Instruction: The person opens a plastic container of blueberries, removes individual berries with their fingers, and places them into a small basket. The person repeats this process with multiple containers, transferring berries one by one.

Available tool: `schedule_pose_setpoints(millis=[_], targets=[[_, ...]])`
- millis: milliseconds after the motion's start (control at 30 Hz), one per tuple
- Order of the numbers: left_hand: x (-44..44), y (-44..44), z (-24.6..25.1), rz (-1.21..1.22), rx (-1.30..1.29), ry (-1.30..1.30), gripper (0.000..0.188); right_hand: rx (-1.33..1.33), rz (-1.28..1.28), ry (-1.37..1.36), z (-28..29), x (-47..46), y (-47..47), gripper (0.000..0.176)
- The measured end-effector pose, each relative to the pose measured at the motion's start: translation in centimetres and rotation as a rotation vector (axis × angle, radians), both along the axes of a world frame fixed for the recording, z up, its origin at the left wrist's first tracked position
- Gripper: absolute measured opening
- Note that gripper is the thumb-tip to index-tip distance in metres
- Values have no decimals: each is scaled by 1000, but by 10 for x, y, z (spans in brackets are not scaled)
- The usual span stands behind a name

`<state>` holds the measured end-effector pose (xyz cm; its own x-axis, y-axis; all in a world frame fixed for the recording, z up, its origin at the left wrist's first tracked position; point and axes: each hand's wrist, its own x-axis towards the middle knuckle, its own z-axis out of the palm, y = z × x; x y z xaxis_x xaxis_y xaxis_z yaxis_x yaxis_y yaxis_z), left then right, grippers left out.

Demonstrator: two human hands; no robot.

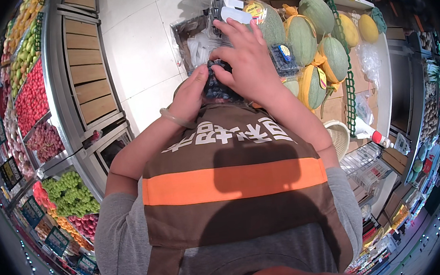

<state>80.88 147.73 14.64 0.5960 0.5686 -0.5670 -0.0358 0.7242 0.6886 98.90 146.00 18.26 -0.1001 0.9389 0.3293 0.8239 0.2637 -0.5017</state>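
Note:
Dark blueberries (pixel 218 87) lie in a container close to the front of my apron, its edges mostly hidden by my hands. My left hand (pixel 191 91), with a pale bangle at the wrist, rests at the container's left side, thumb on its rim. Over the right part my right hand (pixel 245 60) is spread, thumb and index finger bent at the berries; whether a berry is pinched cannot be told. Beyond the fingers stands an open clear plastic clamshell (pixel 214 17) with pale pieces inside. A closed clamshell of blueberries (pixel 284 60) with a label sits right of my right hand.
Netted green melons (pixel 302 40), some in orange wraps, fill the display at the right, with yellow melons (pixel 368 28) behind a green mesh divider. An open box (pixel 181 43) holds white items. A woven basket (pixel 337 138) is beside my right elbow. Fruit shelves with green grapes (pixel 71 193) line the left.

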Motion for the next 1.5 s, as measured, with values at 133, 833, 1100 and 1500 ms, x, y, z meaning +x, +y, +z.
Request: schedule_pose_setpoints(millis=[133, 833, 1100, 1500], targets=[[-2, -2, 0, 10, -11, -5, 52, -6, 6, 35, -5, -1, 0, 17], [-65, -9, -6, 393, -23, -220, 61, 498, -40, 485, -8, 15, 22, 17], [-70, -7, -7, 400, -30, -170, 61, 102, -107, 554, -47, 2, 29, 20], [-23, 6, 4, 200, -8, -137, 51, 231, -251, 388, -31, 5, -18, 51]])
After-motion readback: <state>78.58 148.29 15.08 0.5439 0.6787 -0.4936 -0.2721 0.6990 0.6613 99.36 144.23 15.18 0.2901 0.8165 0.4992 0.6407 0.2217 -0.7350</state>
